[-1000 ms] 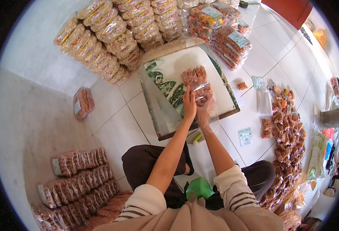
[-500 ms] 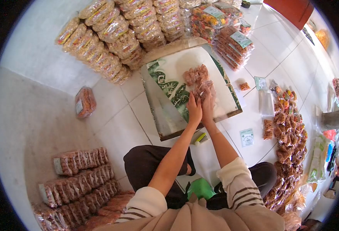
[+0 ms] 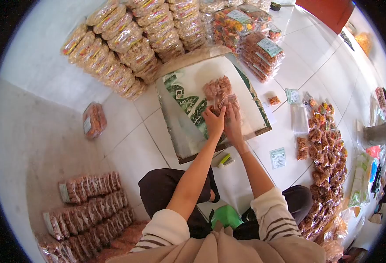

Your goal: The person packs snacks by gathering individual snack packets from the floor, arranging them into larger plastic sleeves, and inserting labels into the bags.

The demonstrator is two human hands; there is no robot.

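Observation:
On a low board with a green-and-white printed top [image 3: 188, 136] lie clear plastic packets of reddish-brown snacks. The far packet [image 3: 218, 86] rests just beyond my fingers. My left hand [image 3: 214, 122] grips the left side of the nearer snack packet [image 3: 228, 101], thumb pointing inward. From the right, my right hand [image 3: 233, 123] has its fingers closed over the same packet. The two hands are side by side, and part of the packet is hidden under them. A green-and-white stapler [image 3: 225, 161] is on the floor at the board's near edge.
Tall stacks of bagged snacks [image 3: 127, 44] line the back wall. Labelled packs [image 3: 263, 52] are piled behind the board. Many small packets [image 3: 326, 153] spread along the right, near a printed label [image 3: 278, 158] and plastic sleeves [image 3: 300, 119]. Packet rows [image 3: 90, 206] stand at lower left.
My hands have come apart slightly, the left one shifting left and spreading its thumb. The nearer packet now sits flatter against the board, close to the far one. The view has tilted slightly.

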